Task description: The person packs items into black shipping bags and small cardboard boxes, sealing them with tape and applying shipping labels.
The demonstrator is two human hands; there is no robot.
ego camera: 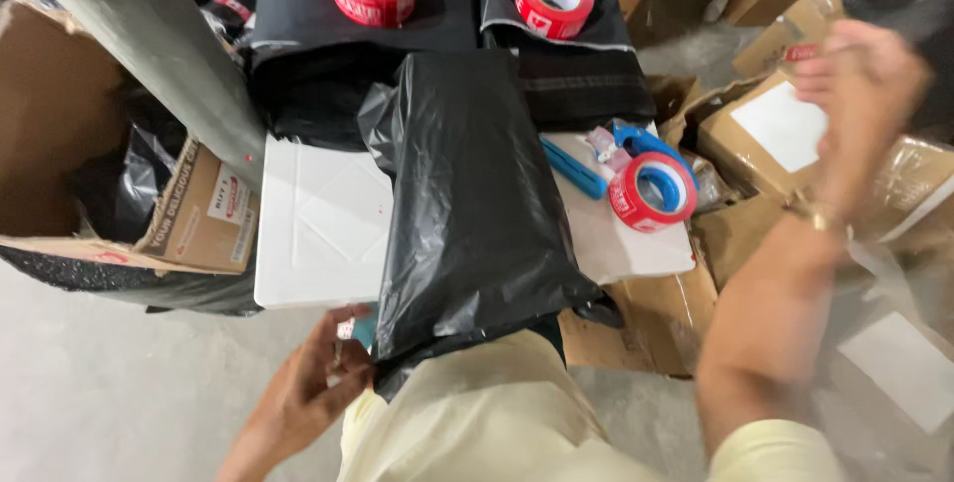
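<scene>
- Your left hand pinches the near edge of the black plastic mailer bag, which lies on the white square table.
- Your right hand is raised far right & blurred; can't tell its grip.
- Red tape roll w/ blue core sits btwn the bag and your right hand.

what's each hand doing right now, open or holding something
Left hand: closed on the near edge of the black plastic bag.
Right hand: raised over the cardboard boxes, motion-blurred; its grip cannot be told.
</scene>
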